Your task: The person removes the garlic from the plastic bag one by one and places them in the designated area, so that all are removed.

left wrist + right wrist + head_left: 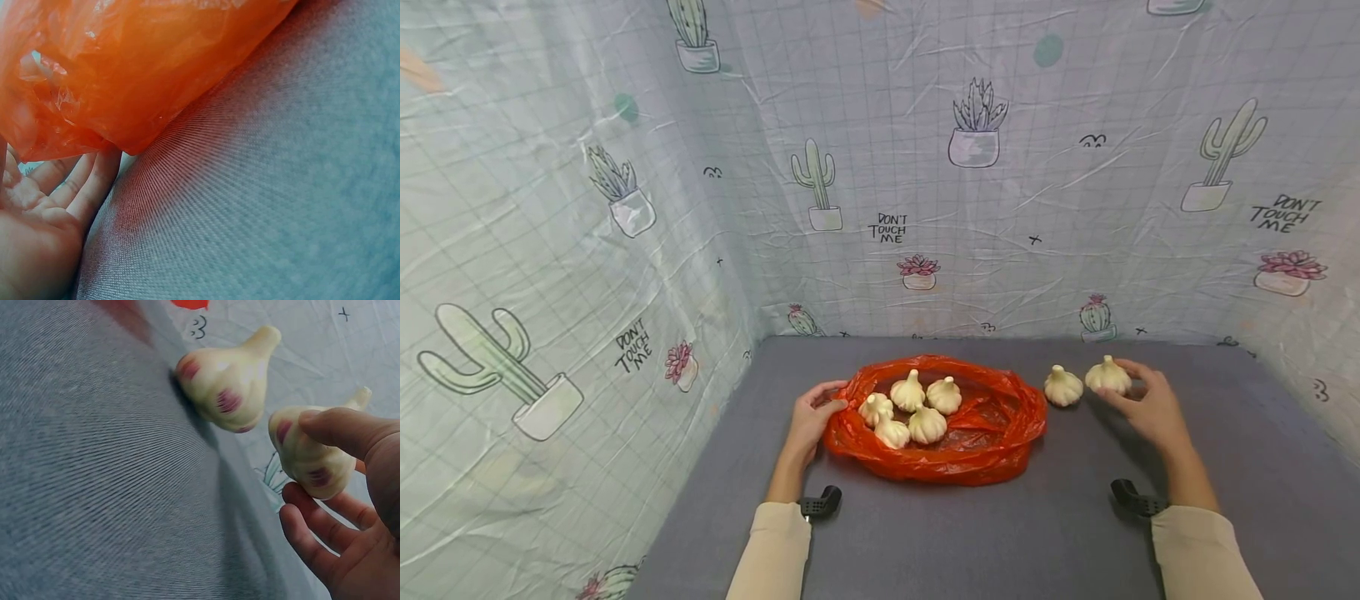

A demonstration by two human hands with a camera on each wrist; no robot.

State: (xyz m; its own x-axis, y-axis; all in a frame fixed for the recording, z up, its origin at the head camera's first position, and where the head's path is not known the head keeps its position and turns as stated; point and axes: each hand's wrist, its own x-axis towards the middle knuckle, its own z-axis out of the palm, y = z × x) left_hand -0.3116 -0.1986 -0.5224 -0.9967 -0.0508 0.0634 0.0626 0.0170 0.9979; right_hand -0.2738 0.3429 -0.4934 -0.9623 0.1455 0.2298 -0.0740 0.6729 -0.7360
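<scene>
A red plastic bag (925, 467) lies with its mouth spread wide, and several garlic bulbs (927, 425) sit in its left half. My left hand (808, 421) pinches the bag's left rim between thumb and fingers. In the left wrist view the bag's orange-red side (144, 69) covers the fingertips of that hand (50, 219). My right hand (1153, 408) holds a garlic bulb (1108, 377) to the right of the bag. The right wrist view shows the thumb across this bulb (312, 456) and fingers under it. Another garlic bulb (228, 387) stands beside it, close to the bag's right end.
A grey cloth-covered table (970, 542) carries everything. Behind it and to the left hangs a pale curtain (880, 183) printed with cacti, meeting the table's back edge. Black wrist cameras (823, 502) are strapped on both forearms.
</scene>
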